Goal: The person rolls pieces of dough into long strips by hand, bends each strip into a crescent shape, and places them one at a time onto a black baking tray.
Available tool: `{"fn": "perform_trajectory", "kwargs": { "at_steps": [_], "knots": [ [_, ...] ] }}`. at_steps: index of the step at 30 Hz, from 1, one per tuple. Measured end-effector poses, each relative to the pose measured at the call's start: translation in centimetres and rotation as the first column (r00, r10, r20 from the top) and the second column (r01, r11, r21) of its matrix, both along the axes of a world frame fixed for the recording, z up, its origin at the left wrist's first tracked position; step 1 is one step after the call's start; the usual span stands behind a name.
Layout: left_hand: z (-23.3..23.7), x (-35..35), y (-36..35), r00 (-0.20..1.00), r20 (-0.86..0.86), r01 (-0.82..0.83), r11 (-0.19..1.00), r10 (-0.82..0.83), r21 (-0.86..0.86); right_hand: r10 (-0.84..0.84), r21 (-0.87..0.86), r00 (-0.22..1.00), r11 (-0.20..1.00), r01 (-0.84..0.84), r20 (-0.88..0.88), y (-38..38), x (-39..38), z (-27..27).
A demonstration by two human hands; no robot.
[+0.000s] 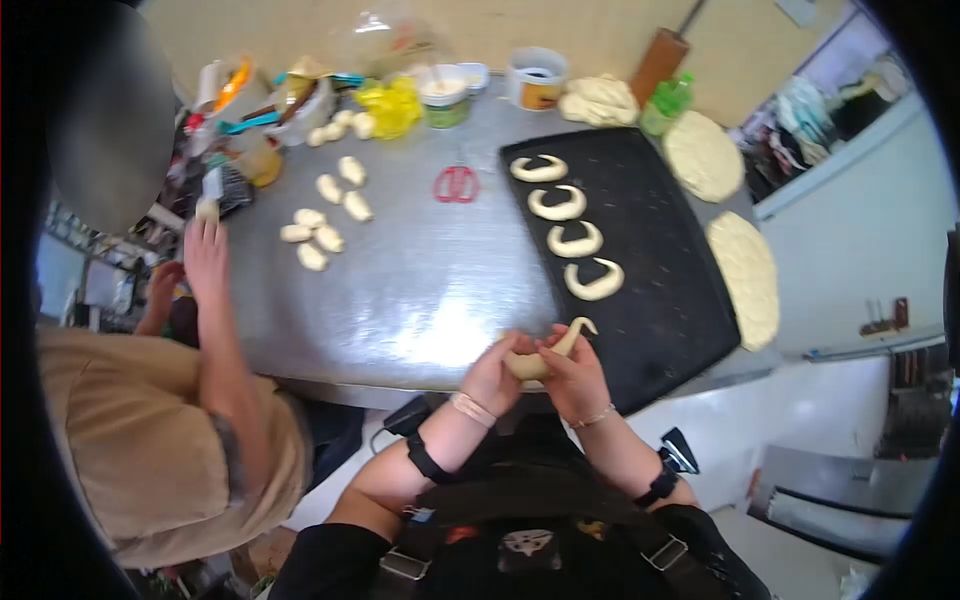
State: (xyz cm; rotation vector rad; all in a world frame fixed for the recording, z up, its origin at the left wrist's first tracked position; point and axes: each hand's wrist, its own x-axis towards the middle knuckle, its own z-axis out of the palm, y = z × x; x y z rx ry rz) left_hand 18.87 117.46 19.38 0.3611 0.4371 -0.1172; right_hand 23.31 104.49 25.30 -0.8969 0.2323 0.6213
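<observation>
So, layout: tray [670, 340] on right side of table [400, 300], four dough crescents [593, 291] lined up along its left part. Scissors [456, 184] left of tray, dough lumps [358, 206] further left, tubs [444, 110] at back.

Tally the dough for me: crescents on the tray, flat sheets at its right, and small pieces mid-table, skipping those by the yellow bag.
Crescents on tray: 4
Flat sheets: 2
Small pieces: 7
Total: 13
</observation>
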Motion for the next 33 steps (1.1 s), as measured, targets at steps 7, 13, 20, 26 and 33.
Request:
{"fn": "perform_trajectory", "kwargs": {
  "at_steps": [7,13,20,26,33],
  "knots": [
    [3.0,3.4,-6.9,0.984,-0.153,-0.009,0.893,0.087,0.451,0.018,-0.355,0.999,0.935,-0.006,0.032,-10.3,5.7,-2.7],
    [-0.9,8.9,-10.1,0.966,-0.233,0.254,0.267,-0.108,0.930,0.383,-0.606,0.902,0.771,-0.195,0.197,-16.0,12.7,-7.3],
    [-0.3,13.9,-10.1,0.771,-0.615,0.442,-0.557,-0.165,0.703,0.875,-0.876,0.437,0.365,-0.315,0.208,-15.4,18.8,-8.6],
    [-0.1,14.8,-9.9,0.747,-0.637,0.409,-0.622,-0.191,0.667,0.990,-0.993,-0.085,0.113,-0.035,0.116,-13.9,21.5,-7.6],
    [0.1,13.8,-9.4,0.839,-0.496,0.223,-0.689,-0.224,0.690,0.940,-0.968,-0.253,0.249,0.045,0.230,-14.5,22.2,-8.1]
  ]
}}
